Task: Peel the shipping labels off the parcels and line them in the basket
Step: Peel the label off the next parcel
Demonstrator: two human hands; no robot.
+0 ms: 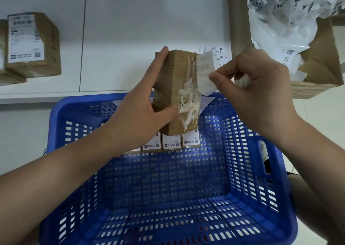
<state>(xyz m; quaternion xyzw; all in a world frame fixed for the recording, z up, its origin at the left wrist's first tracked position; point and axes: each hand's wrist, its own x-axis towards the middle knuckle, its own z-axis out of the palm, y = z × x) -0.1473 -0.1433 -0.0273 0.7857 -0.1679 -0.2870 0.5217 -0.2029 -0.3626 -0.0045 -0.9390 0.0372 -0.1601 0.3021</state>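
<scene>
The blue basket [252, 170] holds a row of parcels [171, 144] against its 12 o'clock wall. Above it, the left hand [141, 112] grips a brown parcel [177, 95] upright, steadying it for the pull. At 3 o'clock, right-hand fingers [216, 77] pinch the half-peeled label [205, 69]. Beyond, the tabletop [130, 30] carries labelled parcels [31, 45] at 10 o'clock and a carton of discarded labels [291, 26] at 2 o'clock.

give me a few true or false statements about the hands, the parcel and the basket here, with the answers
1. The left hand grips the brown parcel above the blue basket. True.
2. The right hand rests flat on the table. False: it pinches the white label, partly peeled off the parcel.
3. Parcels in the basket stand in a row at its far wall. True.
4. The basket is red. False: it is blue.
5. A labelled parcel lies on the table at the left. True.
</scene>
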